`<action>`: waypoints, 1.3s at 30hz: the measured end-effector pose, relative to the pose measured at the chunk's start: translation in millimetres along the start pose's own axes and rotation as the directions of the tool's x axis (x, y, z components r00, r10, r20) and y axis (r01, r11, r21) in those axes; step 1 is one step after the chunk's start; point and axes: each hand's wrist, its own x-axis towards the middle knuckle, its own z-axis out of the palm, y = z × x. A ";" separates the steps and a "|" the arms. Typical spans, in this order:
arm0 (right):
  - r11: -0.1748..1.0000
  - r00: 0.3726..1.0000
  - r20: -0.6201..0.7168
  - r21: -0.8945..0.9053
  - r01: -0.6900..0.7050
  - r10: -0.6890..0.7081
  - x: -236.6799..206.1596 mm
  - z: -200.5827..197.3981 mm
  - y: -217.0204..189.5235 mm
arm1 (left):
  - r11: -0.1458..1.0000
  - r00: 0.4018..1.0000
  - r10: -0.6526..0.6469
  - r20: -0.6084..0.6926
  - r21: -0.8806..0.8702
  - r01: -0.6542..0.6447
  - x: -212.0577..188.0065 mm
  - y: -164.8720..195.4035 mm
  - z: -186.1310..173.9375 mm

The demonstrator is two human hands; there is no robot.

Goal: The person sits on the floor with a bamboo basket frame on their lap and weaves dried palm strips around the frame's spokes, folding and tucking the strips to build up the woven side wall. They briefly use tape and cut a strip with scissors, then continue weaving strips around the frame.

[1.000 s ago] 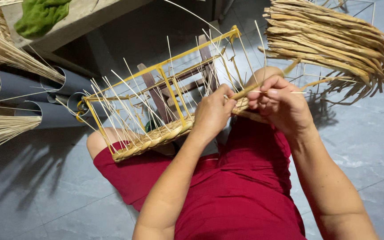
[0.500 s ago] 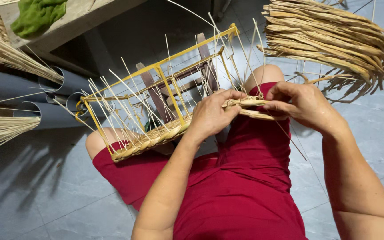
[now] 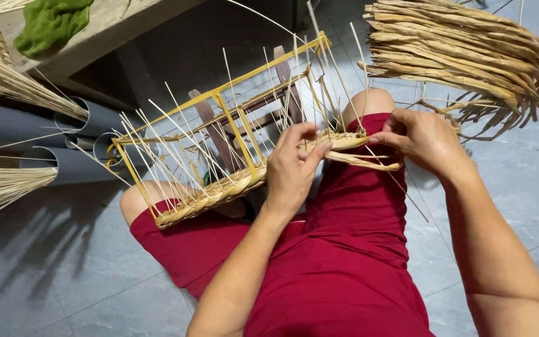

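- Head camera looks down on your two hands and one yellow wire frame (image 3: 219, 100) resting across your lap, on the red shorts (image 3: 344, 268).
- You have one woven band (image 3: 219, 193) of pale straw running along the frame's near bottom edge, and many thin upright stakes (image 3: 176, 134), too many to count, standing out of it at loose angles.
- Your left hand (image 3: 291, 168) pinches the band at its right end, fingers closed on the plait.
- Your right hand (image 3: 425, 140) grips one flat straw strand (image 3: 369, 163) just beside the left, pulling it sideways from the band.
- One large bundle of dried straw (image 3: 463, 53) lies on the floor at upper right, well apart from the frame.
- Three grey pipes (image 3: 45, 140) lie at the left with fine reed sheaves (image 3: 4, 187) in them; one green cloth (image 3: 51, 22) sits on the wooden ledge (image 3: 107, 31) above.
- Bare grey tiled floor (image 3: 57, 274) lies open at lower left and beyond your right arm.
- Frame looks box-shaped, its upper rails bare, woven only at the base.
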 end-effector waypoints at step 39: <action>0.824 0.754 -0.427 0.031 0.565 -0.500 -58.1 -9.0 -66.3 | 0.895 0.977 0.176 0.124 0.393 -0.211 6.9 -11.9 32.5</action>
